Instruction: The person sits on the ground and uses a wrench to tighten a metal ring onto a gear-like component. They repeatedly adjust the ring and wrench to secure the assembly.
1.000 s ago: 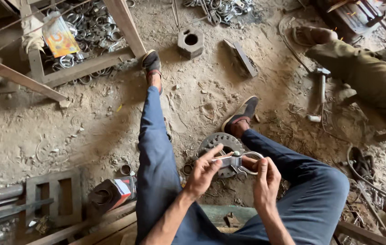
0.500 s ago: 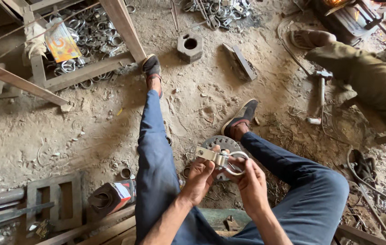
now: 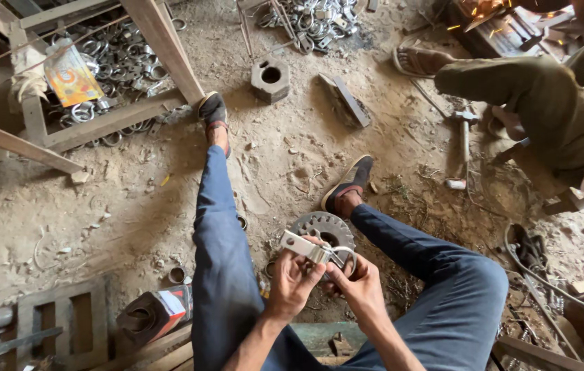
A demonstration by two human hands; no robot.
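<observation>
I sit on a dirt floor with my legs stretched out in blue jeans. My left hand (image 3: 293, 280) grips a flat metal bracket (image 3: 301, 244) by its near end. My right hand (image 3: 359, 285) pinches a metal ring (image 3: 342, 259) that joins the bracket's end. Both hands meet between my knees. Just beyond them a round perforated metal disc (image 3: 324, 229) lies on the ground by my right shoe (image 3: 351, 181).
A wooden frame (image 3: 117, 118) at the upper left holds several metal rings (image 3: 110, 65). Another pile of rings (image 3: 312, 19) lies at the top. A metal block with a hole (image 3: 270, 79) and a hammer (image 3: 462, 141) lie on the dirt. A seated person (image 3: 543, 89) works at the right with sparks above.
My hands have drawn closer together and nearer to me, and the bracket with its ring has turned so that the flat end points up to the left.
</observation>
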